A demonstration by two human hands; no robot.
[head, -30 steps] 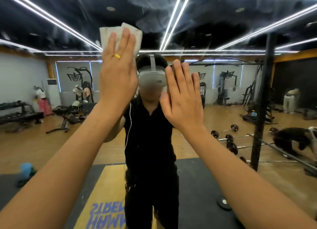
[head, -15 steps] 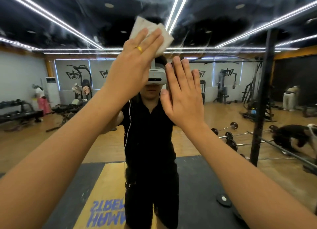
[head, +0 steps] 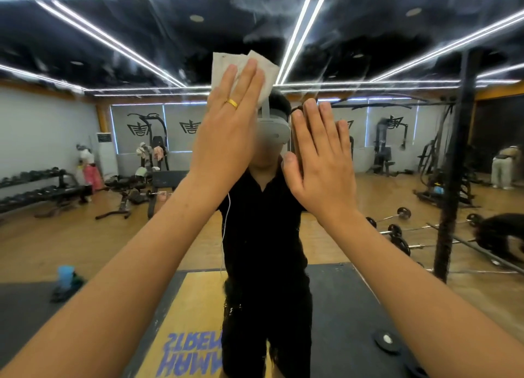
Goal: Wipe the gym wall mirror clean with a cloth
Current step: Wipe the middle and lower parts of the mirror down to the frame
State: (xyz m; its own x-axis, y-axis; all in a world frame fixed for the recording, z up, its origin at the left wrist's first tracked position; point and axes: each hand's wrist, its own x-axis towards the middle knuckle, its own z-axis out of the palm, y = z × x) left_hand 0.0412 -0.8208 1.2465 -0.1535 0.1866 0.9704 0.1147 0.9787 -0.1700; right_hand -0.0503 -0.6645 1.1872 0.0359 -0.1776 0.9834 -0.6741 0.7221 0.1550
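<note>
The left hand (head: 226,133), fingers flat, is pressing the cloth (head: 255,68) against the mirror (head: 113,51) near 12 o'clock, having swept across from 11. The right hand (head: 323,162) is staying open, bracing on the glass. Hazy smears (head: 256,36) at 1 o'clock are still waiting.

Cloth (head: 226,61) mostly hidden behind left hand (head: 226,142)

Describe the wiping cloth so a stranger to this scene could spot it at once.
Start at the big wall mirror, streaky across its top. Near its middle two flat hands are raised to the glass; the left hand, wearing a gold ring, presses the cloth under its fingers. It is the only white, crumpled sheet there, poking out above the fingertips.
</note>
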